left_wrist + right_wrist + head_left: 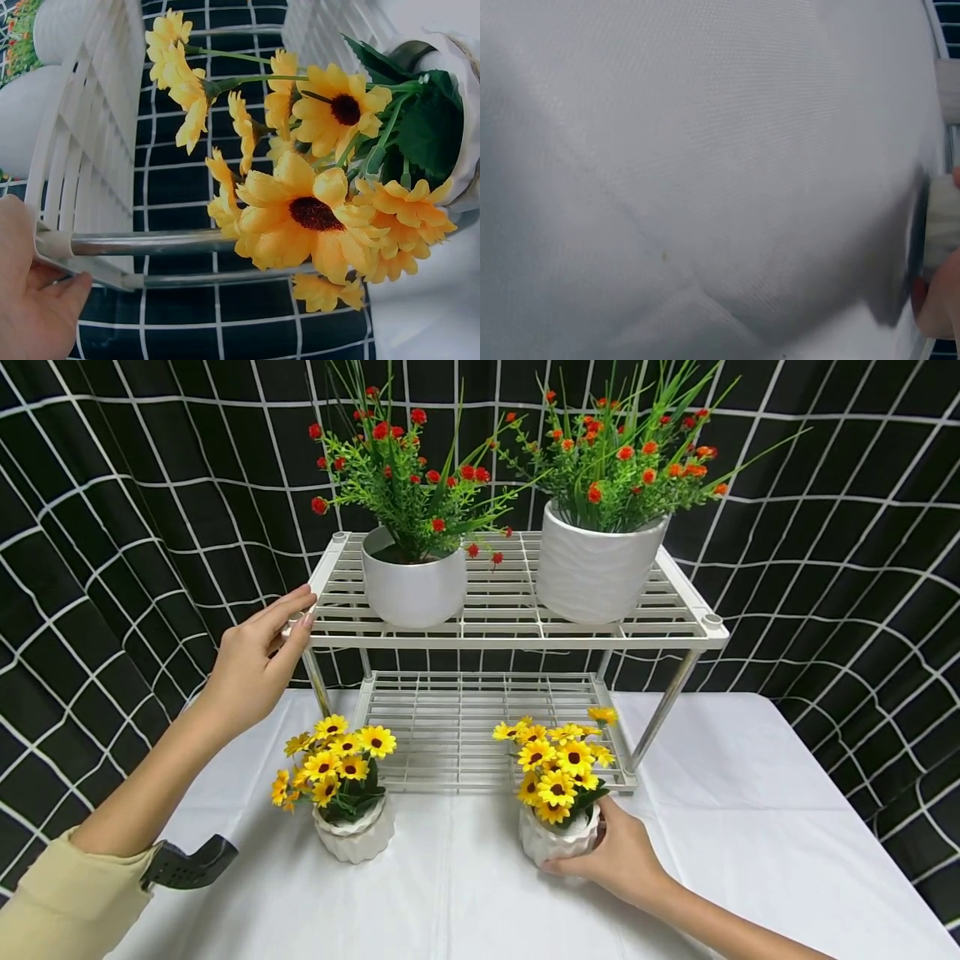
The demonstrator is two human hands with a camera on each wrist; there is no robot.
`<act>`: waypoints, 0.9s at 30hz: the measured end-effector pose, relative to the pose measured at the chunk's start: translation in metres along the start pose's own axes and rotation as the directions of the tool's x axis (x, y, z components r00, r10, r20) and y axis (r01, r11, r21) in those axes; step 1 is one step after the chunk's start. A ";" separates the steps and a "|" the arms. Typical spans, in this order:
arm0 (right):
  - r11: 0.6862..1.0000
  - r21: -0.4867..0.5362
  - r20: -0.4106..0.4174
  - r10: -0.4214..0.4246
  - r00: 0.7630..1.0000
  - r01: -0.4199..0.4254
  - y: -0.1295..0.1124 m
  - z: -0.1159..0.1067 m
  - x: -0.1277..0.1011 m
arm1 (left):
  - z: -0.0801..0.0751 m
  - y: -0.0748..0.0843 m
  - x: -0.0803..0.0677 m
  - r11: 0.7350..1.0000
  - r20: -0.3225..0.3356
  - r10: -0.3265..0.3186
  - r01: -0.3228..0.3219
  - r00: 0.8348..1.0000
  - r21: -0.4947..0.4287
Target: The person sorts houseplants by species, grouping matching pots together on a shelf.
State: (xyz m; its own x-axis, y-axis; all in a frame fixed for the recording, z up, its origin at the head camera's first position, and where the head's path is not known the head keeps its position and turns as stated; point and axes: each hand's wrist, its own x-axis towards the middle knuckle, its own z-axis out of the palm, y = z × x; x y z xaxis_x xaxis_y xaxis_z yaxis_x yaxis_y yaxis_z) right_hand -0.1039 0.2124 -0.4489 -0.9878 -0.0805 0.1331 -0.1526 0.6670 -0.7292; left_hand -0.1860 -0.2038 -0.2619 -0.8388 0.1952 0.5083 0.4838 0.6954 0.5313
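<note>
My left hand (258, 664) grips the front left corner of the white two-tier wire shelf rack (502, 642), fingers along the upper tier's side edge. In the left wrist view, part of that hand (34, 292) curls around the corner beside the metal post. With thumb and fingers on either side, my right hand (618, 856) holds a small white ridged pot of yellow artificial sunflowers (555, 768), just in front of the lower tier. A matching sunflower pot (356, 835) stands on the white tablecloth below my left hand. The right wrist view shows the held pot (943, 217) over its shadow.
Two larger white pots stand on the upper tier: a smooth one (415, 589) with red flowers at left, a wavy-sided one (600, 568) with orange-red flowers at right. Behind and at both sides hangs a black curtain (862, 527) with white grid lines. White tablecloth (450, 910) covers the table.
</note>
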 end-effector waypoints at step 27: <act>0.999 0.007 0.038 0.033 0.999 -0.034 -0.029 -0.023 0.026 | -0.001 -0.001 0.000 1.000 -0.001 0.016 -0.016 1.000 0.011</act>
State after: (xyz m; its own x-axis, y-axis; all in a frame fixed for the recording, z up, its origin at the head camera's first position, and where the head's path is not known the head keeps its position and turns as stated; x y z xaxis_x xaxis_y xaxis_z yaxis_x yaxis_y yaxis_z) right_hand -0.1240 0.2078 -0.4088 -0.9928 -0.0861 0.0833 -0.1196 0.6641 -0.7380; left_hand -0.1860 -0.2047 -0.2619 -0.8310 0.2056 0.5168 0.4941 0.6997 0.5161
